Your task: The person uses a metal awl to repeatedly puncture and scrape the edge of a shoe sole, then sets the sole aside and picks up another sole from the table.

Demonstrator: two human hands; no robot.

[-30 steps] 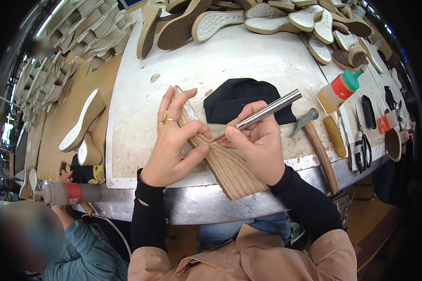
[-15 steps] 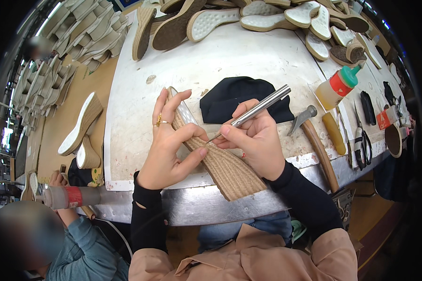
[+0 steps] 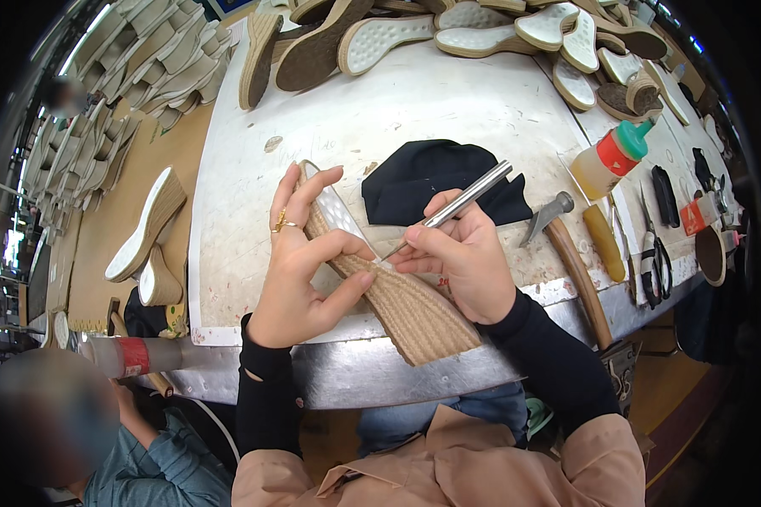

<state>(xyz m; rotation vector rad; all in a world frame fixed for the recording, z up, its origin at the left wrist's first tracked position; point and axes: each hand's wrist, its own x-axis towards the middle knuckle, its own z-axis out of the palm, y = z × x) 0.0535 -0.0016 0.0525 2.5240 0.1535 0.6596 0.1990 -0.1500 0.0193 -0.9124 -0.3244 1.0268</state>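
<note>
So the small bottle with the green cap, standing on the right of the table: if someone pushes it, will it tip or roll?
The bottle looks like thin plastic, so probably light. It stands upright and is taller than wide, so a push near the green cap would likely tip it. On its side, its round body may roll toward the hammer.

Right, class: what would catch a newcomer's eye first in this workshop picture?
At the centre, the left hand grips a rope-wrapped wedge sole at the bench edge while the right hand puts a slim metal tool to it. Behind lies a black cloth, and soles crowd the far edge.
</note>
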